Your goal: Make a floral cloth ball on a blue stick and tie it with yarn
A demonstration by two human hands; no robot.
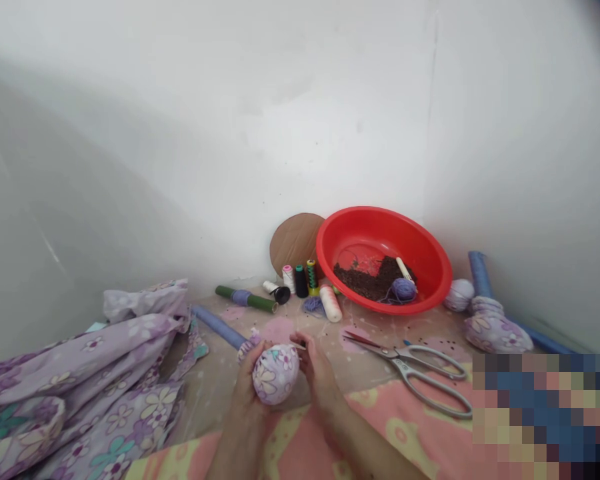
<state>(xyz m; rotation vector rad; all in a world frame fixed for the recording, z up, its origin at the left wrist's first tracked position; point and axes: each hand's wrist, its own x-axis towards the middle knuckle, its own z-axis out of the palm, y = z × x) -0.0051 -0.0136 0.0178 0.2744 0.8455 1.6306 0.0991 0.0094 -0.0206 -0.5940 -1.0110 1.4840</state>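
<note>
My left hand (247, 383) is wrapped round a fabric-covered mallet (276, 377). Its round head is covered in lilac floral cloth, gathered at the neck, and its blue-wrapped handle points away to the upper left. Close against the right side of that head is my right hand (319, 377). Its fingers are bent together near the cloth, in a pinch at a thin, pale thing too small to make out. Large scissors (405, 363) lie on the table to the right of my hands, with their blades pointing left.
A red basin (430, 293) with dark grains and purple yarn (404, 290) leans at the back. Several thread spools (300, 281) and a green stick (247, 299) are left of it. Floral cloth (115, 373) is heaped at left. Another mallet (497, 330) lies at right.
</note>
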